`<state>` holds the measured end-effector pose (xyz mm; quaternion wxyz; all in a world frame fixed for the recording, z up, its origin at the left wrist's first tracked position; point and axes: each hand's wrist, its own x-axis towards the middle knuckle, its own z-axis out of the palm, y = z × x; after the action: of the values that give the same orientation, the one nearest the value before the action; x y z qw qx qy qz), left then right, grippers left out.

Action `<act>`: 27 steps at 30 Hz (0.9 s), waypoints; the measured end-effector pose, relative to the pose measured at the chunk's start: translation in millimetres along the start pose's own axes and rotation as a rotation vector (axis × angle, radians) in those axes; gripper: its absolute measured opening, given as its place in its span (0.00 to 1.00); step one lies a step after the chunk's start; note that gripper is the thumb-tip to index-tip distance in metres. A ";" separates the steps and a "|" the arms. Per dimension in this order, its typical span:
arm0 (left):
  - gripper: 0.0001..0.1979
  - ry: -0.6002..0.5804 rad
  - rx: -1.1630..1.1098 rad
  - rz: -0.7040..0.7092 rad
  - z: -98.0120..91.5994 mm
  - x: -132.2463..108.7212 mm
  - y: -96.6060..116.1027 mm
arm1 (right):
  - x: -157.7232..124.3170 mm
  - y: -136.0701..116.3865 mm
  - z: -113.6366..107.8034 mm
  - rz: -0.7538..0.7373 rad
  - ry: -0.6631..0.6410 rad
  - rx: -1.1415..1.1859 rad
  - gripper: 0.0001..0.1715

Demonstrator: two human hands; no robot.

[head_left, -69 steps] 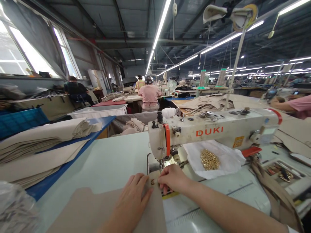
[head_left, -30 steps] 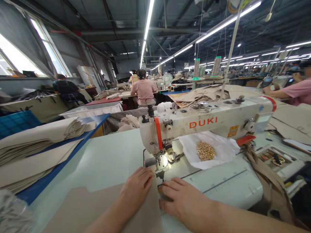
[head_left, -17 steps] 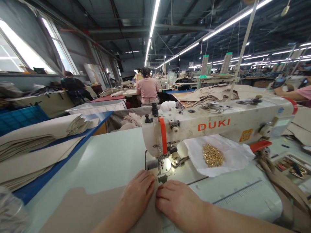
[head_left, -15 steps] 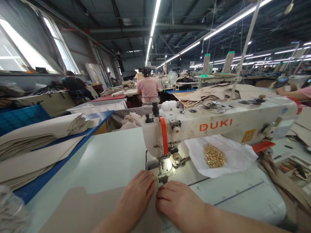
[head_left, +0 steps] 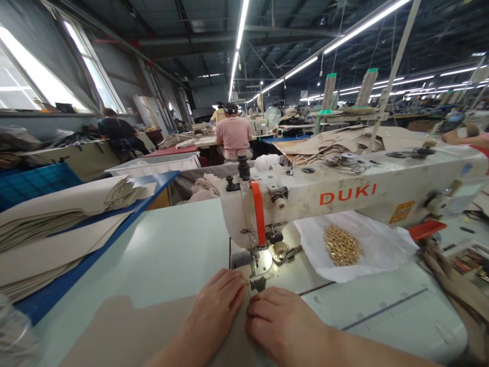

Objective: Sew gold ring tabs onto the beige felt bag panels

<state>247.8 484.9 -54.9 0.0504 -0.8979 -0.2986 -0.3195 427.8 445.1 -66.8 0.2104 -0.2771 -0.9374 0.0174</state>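
Observation:
A beige fabric piece (head_left: 153,326) lies on the pale green sewing table, its narrow front end reaching up to the needle area of a white sewing machine (head_left: 301,191). My left hand (head_left: 219,306) rests over the fabric, fingers together and curled down, pinching near its edge. Close beside it, my right hand (head_left: 280,318) is closed on the fabric's right edge, its fingertips tucked underneath or hidden. Both hands are just in front of the presser foot (head_left: 257,257). Part of the fabric is covered by my hands and forearms.
Gold metal rings (head_left: 342,245) lie heaped on a white sheet (head_left: 382,250) under the machine arm. Stacked beige panels (head_left: 64,209) sit on a blue table at left. A ruler strip (head_left: 385,311) marks the right tabletop. A person in pink (head_left: 234,135) sits ahead.
The camera view has shifted slightly, with the machine arm appearing a little larger and farther right. My hands keep nearly the same hold on the fabric piece.

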 end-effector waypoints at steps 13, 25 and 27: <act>0.14 -0.007 -0.003 -0.001 1.7 -1.5 -1.5 | 1.5 0.8 7.2 0.105 0.026 0.031 0.06; 0.15 -0.027 -0.034 -0.026 0.2 -2.4 1.0 | 6.5 0.0 -1.9 0.091 0.014 -0.146 0.14; 0.14 -0.047 -0.035 -0.034 -0.6 -2.2 1.0 | 9.0 1.4 -2.0 0.070 -0.009 -0.201 0.13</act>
<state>246.7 482.9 -55.6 0.0223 -0.9006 -0.3096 -0.3043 422.5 450.9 -61.7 0.1767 -0.3295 -0.9250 -0.0683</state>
